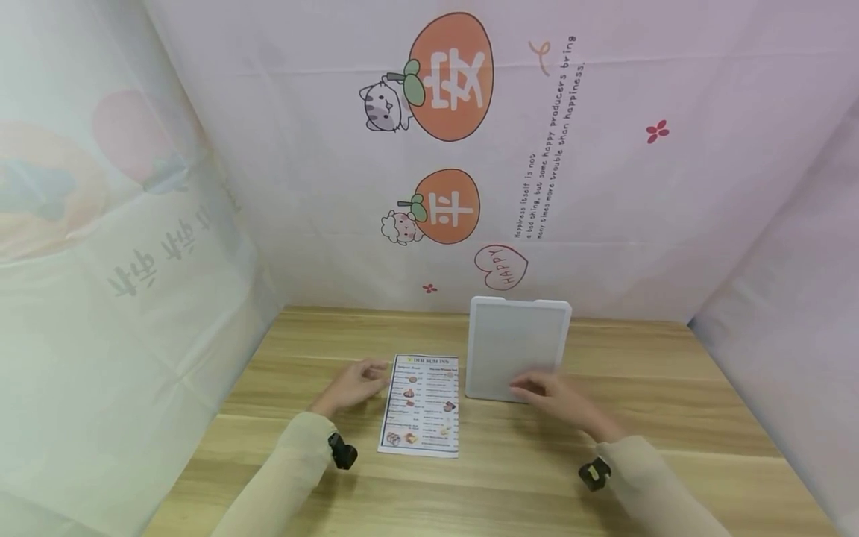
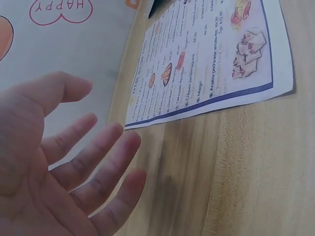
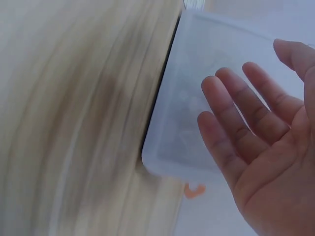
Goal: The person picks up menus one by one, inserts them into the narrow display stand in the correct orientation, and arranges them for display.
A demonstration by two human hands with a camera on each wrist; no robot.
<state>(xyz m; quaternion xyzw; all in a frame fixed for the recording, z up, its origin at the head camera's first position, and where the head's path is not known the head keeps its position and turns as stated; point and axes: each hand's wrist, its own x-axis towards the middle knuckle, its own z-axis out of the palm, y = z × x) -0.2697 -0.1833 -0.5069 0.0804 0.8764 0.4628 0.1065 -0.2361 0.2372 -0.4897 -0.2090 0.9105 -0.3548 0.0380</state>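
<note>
A printed menu sheet (image 1: pixel 424 406) headed "DIM SUM INN" lies flat on the wooden table; its lower corner curls up slightly in the left wrist view. My left hand (image 1: pixel 354 385) is just left of the sheet, fingers loosely bent, holding nothing. To the right of the menu is a white-framed rectangular panel (image 1: pixel 517 347) with a pale, translucent face and two notches along its top edge. My right hand (image 1: pixel 553 397) overlaps the panel's lower right part in the head view. In the right wrist view its fingers are spread and relaxed, with nothing in them.
Wood-grain table (image 1: pixel 322 477) runs back to a white cloth wall (image 1: pixel 322 149) printed with orange fruit, cartoon animals and lettering. Further cloth hangs on the left and right sides. Each wrist wears a small black camera, such as the left camera (image 1: pixel 343 451).
</note>
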